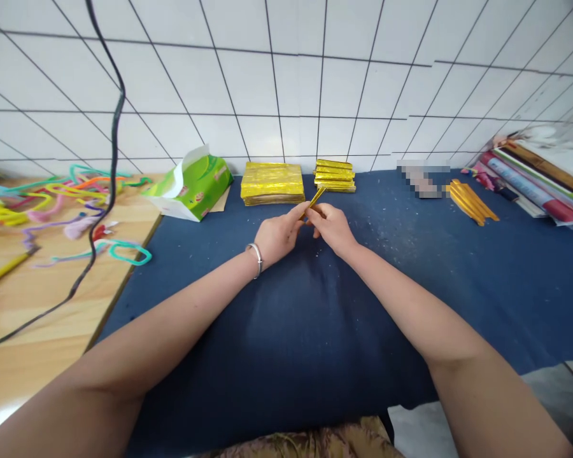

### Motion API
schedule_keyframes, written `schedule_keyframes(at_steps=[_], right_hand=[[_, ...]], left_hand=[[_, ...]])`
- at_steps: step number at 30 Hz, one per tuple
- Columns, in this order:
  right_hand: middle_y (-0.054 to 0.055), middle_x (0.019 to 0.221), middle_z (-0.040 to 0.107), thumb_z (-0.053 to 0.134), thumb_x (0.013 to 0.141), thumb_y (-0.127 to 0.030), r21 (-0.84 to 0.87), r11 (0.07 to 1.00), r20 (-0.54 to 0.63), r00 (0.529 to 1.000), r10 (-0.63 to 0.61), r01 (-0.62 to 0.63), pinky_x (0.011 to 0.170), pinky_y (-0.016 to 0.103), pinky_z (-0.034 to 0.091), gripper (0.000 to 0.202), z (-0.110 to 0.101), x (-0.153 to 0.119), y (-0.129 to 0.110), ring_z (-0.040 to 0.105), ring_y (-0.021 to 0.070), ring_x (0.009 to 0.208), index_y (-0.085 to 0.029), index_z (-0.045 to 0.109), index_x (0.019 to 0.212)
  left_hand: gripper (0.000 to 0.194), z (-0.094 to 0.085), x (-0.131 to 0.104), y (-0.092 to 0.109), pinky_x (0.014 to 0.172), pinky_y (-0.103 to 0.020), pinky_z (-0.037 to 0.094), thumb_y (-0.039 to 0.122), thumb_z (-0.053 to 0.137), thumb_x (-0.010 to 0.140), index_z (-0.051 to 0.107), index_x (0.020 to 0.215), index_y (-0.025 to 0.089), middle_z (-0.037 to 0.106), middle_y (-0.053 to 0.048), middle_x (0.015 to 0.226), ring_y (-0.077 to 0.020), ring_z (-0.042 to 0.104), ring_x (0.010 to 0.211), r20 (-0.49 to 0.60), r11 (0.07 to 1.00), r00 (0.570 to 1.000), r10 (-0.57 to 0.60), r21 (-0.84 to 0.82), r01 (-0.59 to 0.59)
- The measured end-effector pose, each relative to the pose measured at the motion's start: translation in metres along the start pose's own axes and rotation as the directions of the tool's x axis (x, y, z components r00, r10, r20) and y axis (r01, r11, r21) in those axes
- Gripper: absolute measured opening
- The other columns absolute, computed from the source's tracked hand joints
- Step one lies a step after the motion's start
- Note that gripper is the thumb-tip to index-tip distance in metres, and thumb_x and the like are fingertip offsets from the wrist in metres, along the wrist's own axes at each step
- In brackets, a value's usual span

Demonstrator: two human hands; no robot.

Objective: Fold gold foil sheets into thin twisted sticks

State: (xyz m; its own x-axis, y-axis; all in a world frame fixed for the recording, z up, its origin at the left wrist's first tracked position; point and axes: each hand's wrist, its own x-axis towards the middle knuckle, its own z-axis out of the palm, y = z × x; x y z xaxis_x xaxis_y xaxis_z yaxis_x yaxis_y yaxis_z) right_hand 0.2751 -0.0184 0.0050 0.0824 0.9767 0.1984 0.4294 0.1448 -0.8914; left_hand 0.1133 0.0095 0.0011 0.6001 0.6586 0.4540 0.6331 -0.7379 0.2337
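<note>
Between my two hands, above the dark blue cloth (pixel 296 343), is a narrow folded strip of gold foil paper (pixel 319 195), tilted up to the right. My left hand (pixel 277 236), with a silver bangle at its wrist, pinches the strip from the left. On the other side, my right hand (pixel 335 230) has its thumb and fingers closed on the same strip; some fingertips are hidden. Just beyond the hands sits a thick stack of gold foil paper sheets (pixel 273 181). Right of that stack lies a small pile of folded gold strips (pixel 335 175).
A green tissue pack (pixel 205 184) stands at the back left. Colourful fuzzy stems (pixel 128 252) lie on the wooden table (pixel 38 318); a black cable (pixel 117 127) hangs in front. Golden strips (pixel 472 202) and piled books (pixel 530 184) are at right, before a tiled wall (pixel 296 83).
</note>
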Motion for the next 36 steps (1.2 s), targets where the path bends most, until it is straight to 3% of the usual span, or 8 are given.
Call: schedule_keyframes(at_steps=[3, 7, 12, 16, 22, 30, 36], right_hand=[[0.001, 0.075, 0.063, 0.049, 0.081, -0.057, 0.109, 0.993, 0.017, 0.999, 0.043, -0.045, 0.044, 0.020, 0.038, 0.040, 0.003, 0.003, 0.005, 0.052, 0.0069, 0.047, -0.018, 0.057, 0.086], [0.000, 0.073, 0.060, 0.051, 0.081, -0.051, 0.240, 0.968, 0.067, 0.996, 0.058, -0.073, 0.042, 0.018, 0.036, 0.033, 0.006, 0.002, 0.005, 0.051, 0.0067, 0.050, -0.019, 0.055, 0.083], [-0.002, 0.068, 0.055, 0.053, 0.080, -0.047, 0.283, 0.956, 0.053, 0.997, 0.062, -0.075, 0.043, 0.018, 0.036, 0.029, 0.008, -0.001, 0.002, 0.048, 0.0064, 0.050, -0.019, 0.055, 0.085], [-0.002, 0.067, 0.055, 0.052, 0.081, -0.046, 0.244, 0.968, 0.069, 0.997, 0.043, -0.058, 0.043, 0.019, 0.035, 0.030, 0.008, -0.002, 0.004, 0.048, 0.0066, 0.050, -0.018, 0.056, 0.090], [-0.001, 0.075, 0.058, 0.049, 0.083, -0.043, 0.140, 0.990, 0.158, 0.987, -0.002, -0.020, 0.047, 0.020, 0.037, 0.029, 0.010, -0.005, 0.000, 0.050, 0.0076, 0.055, -0.019, 0.057, 0.097], [-0.003, 0.065, 0.055, 0.044, 0.086, -0.039, 0.038, 0.999, 0.198, 0.979, -0.044, 0.037, 0.050, 0.021, 0.037, 0.027, 0.009, -0.007, -0.006, 0.050, 0.0086, 0.053, -0.020, 0.061, 0.094], [-0.003, 0.066, 0.056, 0.044, 0.086, -0.034, -0.001, 0.998, 0.204, 0.977, -0.064, 0.065, 0.054, 0.021, 0.040, 0.026, 0.009, -0.007, -0.004, 0.052, 0.0086, 0.053, -0.019, 0.062, 0.098]], left_hand=[[0.053, 0.002, 0.000, 0.000, 0.060, -0.022, 0.043, 0.024, 0.037, 0.090, 0.024, 0.141, 0.019, 0.068, -0.004, 0.079, -0.0148, 0.064, 0.066, 0.028, 0.999, 0.999, 0.036, 0.015, -0.036], [0.056, 0.006, 0.000, -0.002, 0.059, -0.021, 0.042, 0.025, 0.040, 0.089, 0.021, 0.142, 0.020, 0.067, -0.002, 0.074, -0.0147, 0.063, 0.063, 0.064, 0.998, 0.996, 0.065, 0.019, -0.066], [0.056, 0.004, -0.001, -0.006, 0.058, -0.020, 0.042, 0.034, 0.044, 0.089, 0.025, 0.141, 0.024, 0.064, 0.002, 0.070, -0.0122, 0.061, 0.059, 0.133, 0.981, 0.990, 0.052, -0.190, -0.026], [0.049, -0.004, -0.004, -0.012, 0.058, -0.020, 0.041, 0.040, 0.047, 0.088, 0.038, 0.133, 0.022, 0.061, 0.003, 0.069, -0.0096, 0.054, 0.057, 0.038, 0.939, 0.999, -0.020, -0.341, 0.032], [0.036, -0.005, -0.001, -0.020, 0.060, -0.021, 0.041, 0.031, 0.053, 0.085, 0.050, 0.119, 0.021, 0.058, 0.002, 0.071, -0.0091, 0.050, 0.061, -0.097, 0.895, 0.987, -0.131, -0.440, 0.076], [0.034, 0.001, 0.002, -0.029, 0.067, -0.023, 0.046, 0.020, 0.056, 0.081, 0.051, 0.115, 0.020, 0.060, 0.000, 0.079, -0.0092, 0.055, 0.067, -0.095, 0.825, 0.975, -0.202, -0.552, 0.117], [0.051, -0.007, 0.003, -0.031, 0.067, -0.021, 0.047, 0.018, 0.057, 0.079, 0.040, 0.127, 0.023, 0.057, 0.002, 0.081, -0.0075, 0.053, 0.066, -0.048, 0.812, 0.989, -0.137, -0.578, 0.085]])
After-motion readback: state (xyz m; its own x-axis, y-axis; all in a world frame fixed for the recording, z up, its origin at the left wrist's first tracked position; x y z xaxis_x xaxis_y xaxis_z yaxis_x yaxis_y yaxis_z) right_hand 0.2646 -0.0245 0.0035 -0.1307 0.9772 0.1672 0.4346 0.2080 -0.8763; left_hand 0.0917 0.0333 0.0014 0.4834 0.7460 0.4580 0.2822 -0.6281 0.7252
